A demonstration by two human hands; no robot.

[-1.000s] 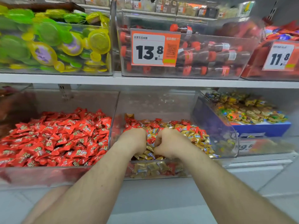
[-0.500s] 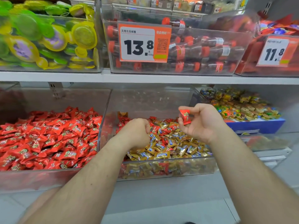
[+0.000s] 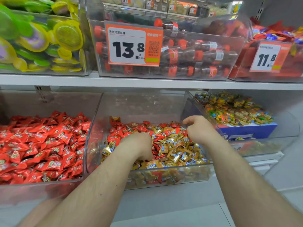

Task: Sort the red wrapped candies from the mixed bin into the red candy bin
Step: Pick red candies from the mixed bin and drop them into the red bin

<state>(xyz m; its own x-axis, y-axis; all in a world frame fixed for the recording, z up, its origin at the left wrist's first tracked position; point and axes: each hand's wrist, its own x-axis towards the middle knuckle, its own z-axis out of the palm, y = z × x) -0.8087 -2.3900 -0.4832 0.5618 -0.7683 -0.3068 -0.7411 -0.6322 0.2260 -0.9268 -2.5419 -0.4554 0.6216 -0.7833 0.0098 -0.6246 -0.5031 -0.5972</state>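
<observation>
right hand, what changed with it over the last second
The right hand rose out of the mixed bin pinching a red candy, and is now back low over the pile with no candy visible in it; where the candy went isn't shown. The left hand stayed buried in the candies.

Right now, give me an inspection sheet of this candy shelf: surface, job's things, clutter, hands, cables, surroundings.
Surface: white lower shelf carrying three clear bins side by side.
Job's things: mixed bin in the middle holds gold and red wrapped candies; red candy bin to its left is filled with red wrapped candies only.
Clutter: bin of multicoloured sweets on the right, over a blue box.
Hands: left hand is down among the mixed candies, fingers hidden; right hand is above the pile with curled fingers, and whether it holds anything cannot be told.
Cables: nothing seen.
Surroundings: upper shelf bins with price tags 13.8 and 11.8.
</observation>
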